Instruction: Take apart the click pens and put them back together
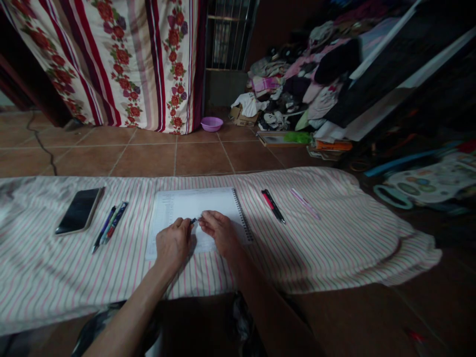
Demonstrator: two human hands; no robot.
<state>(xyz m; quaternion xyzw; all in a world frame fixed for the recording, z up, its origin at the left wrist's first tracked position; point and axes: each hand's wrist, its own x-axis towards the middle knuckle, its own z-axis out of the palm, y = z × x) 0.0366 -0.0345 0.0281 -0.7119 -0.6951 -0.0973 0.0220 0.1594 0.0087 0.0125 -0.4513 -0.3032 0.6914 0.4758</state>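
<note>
My left hand (174, 243) and my right hand (220, 231) rest together on an open spiral notebook (193, 206) that lies on a striped cloth (334, 238) spread on the floor. Both hands are closed around a small pen (194, 220); only its dark tip shows between the fingertips. The notebook's page looks white with faint lines.
A dark phone (79, 210) and a few pens (110, 225) lie left of the notebook. A red and a black pen (272, 205) and a pink pen (305, 203) lie to its right. Beyond are tiled floor, a flowered curtain (122, 59), a purple bowl (211, 123) and a clothes pile (308, 79).
</note>
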